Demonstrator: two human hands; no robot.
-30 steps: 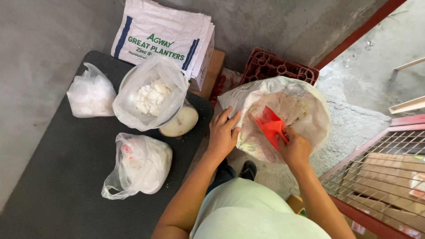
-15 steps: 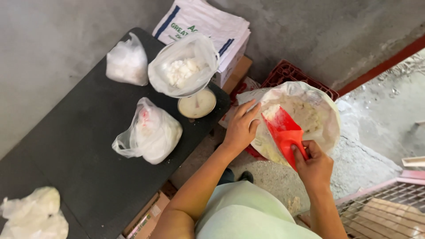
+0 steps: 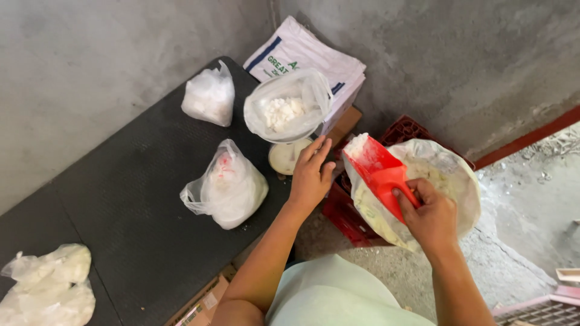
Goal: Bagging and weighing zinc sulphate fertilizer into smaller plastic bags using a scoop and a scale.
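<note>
My right hand grips the handle of a red plastic scoop that carries a small heap of white powder at its tip. The scoop is lifted above the rim of a large open sack of white powder resting in a red crate. My left hand hovers with fingers apart beside the scoop, just under an open plastic bag with white powder that sits on a small scale.
A dark table carries a tied bag of powder in the middle, another at the far end, and crumpled bags at the near left. A stack of folded white sacks lies against the concrete wall.
The scoop has come up out of the sack with powder on it and moved left toward the bag on the scale. My left hand let go of the sack's rim.
</note>
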